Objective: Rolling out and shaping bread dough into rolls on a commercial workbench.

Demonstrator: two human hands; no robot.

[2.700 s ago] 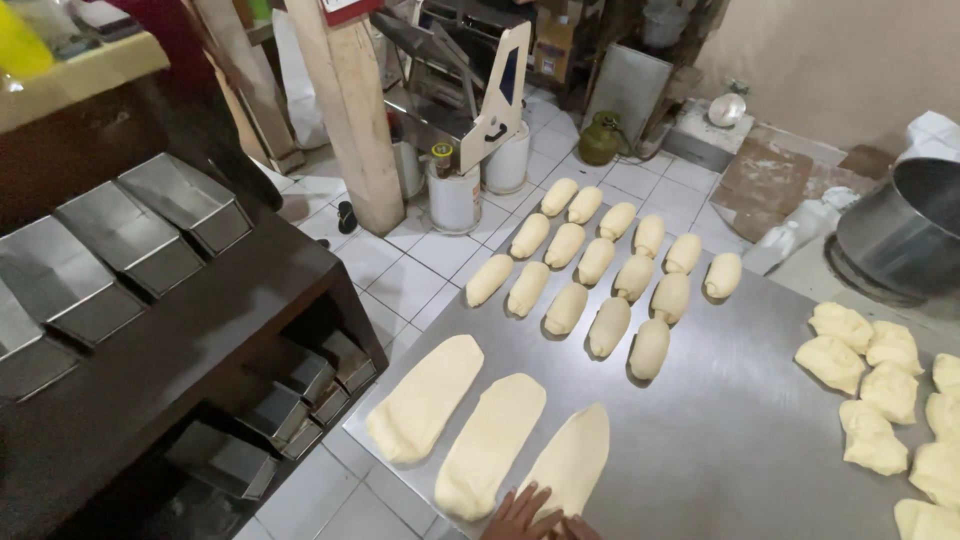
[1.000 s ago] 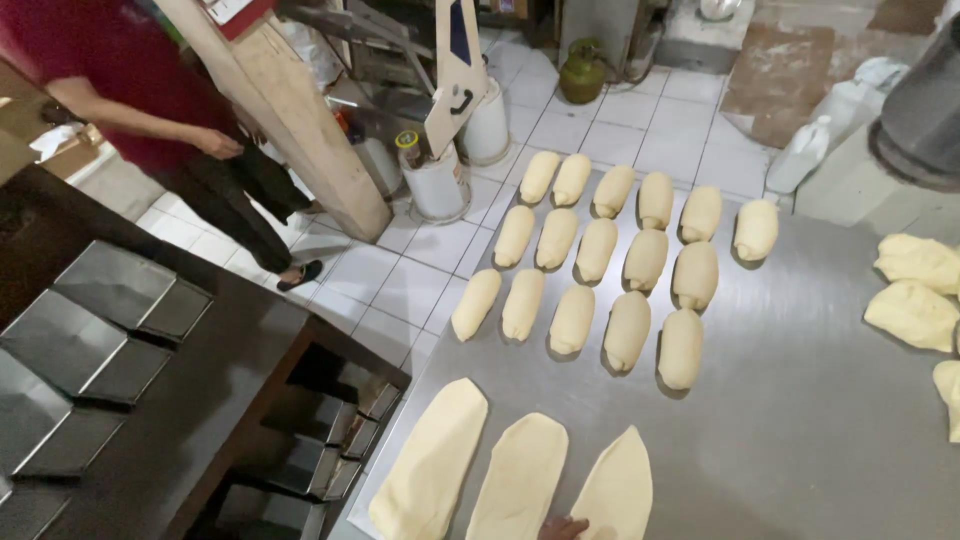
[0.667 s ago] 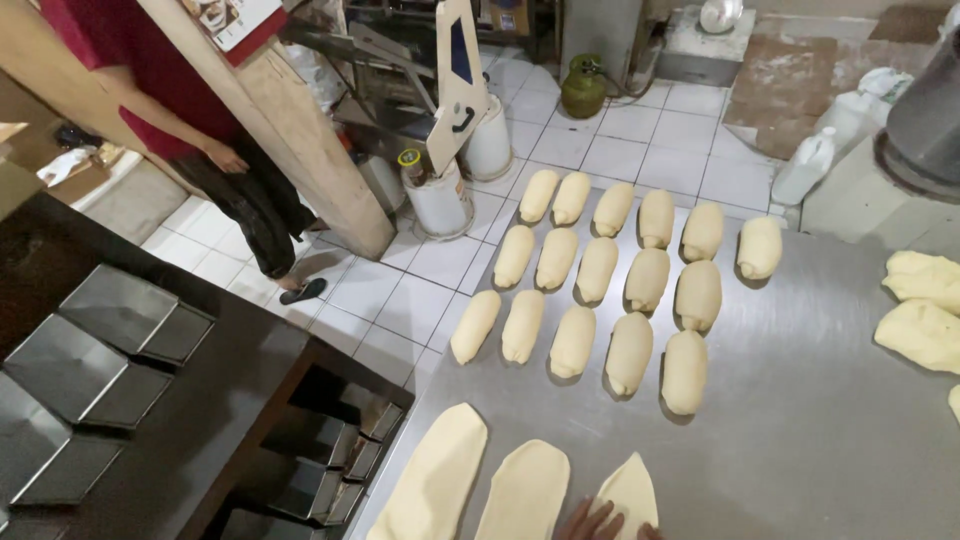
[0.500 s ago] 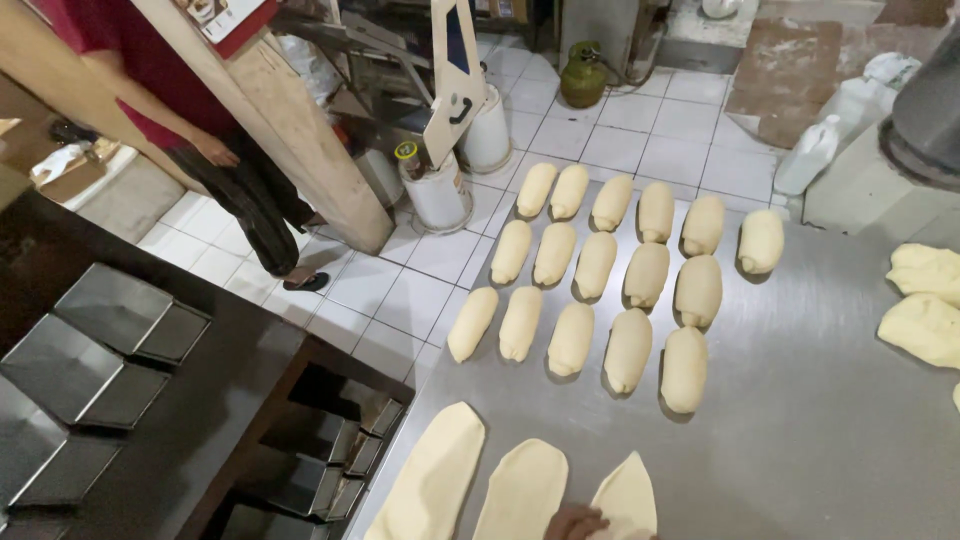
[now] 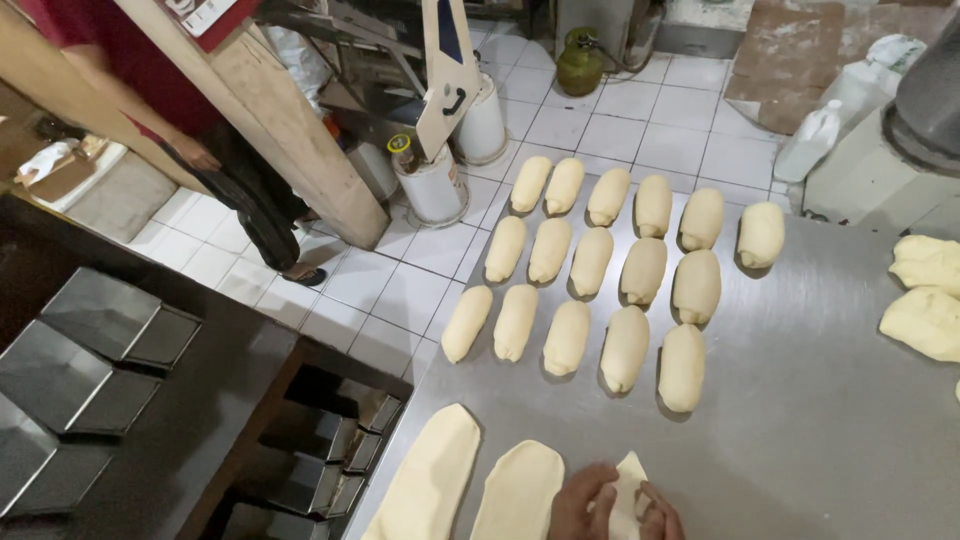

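While half a second ago one hand showed, now our left hand and right hand both pinch the flattened pale dough sheet on the steel table — rolling has begun.

Sixteen shaped dough rolls are lying in three rows on the steel table, with two flattened dough sheets sitting near its front edge and rough dough lumps resting at the right. Dark metal loaf tins are sitting on the bench at left. A person in a red shirt is standing on the white tiled floor beside a green gas cylinder and two white buckets.
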